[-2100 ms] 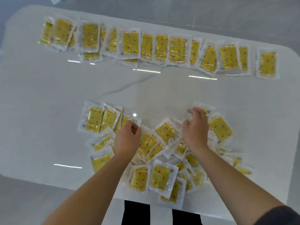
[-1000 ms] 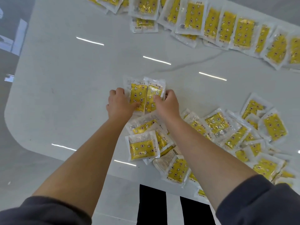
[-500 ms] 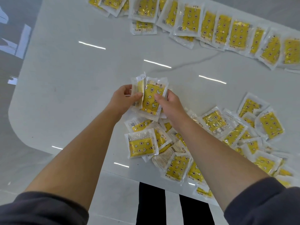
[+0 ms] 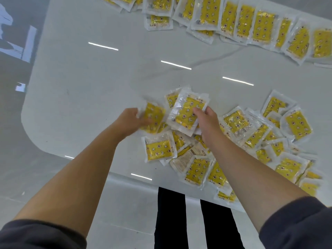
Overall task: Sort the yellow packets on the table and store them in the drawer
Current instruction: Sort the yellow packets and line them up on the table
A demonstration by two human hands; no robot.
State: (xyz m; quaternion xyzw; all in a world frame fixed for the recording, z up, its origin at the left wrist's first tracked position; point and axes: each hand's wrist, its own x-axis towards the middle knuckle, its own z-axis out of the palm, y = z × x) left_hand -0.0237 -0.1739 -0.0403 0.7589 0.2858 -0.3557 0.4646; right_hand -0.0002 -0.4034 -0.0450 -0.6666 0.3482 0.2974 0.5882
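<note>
My left hand (image 4: pixel 132 121) pinches 1 yellow packet (image 4: pixel 154 115); my right hand (image 4: pixel 209 123) grips a small stack of packets (image 4: pixel 186 112), thumb on top, above the loose pile (image 4: pixel 251 133).

Bare table (image 4: pixel 86 83) surface fills the left and centre-left of the frame, giving open passage from the rounded near-left corner up toward the top edge. A bare band runs across the middle, between the row of packets (image 4: pixel 228 20) along the top and the pile (image 4: pixel 251 133) at lower right. The pile overlaps itself and reaches the near table edge. At centre, the left hand (image 4: pixel 130 119) gripping a blurred packet (image 4: pixel 153 115) and the right hand (image 4: pixel 209 123) pinching a small stack (image 4: pixel 187 112) block the pile's left flank. Both forearms cross the near edge.
</note>
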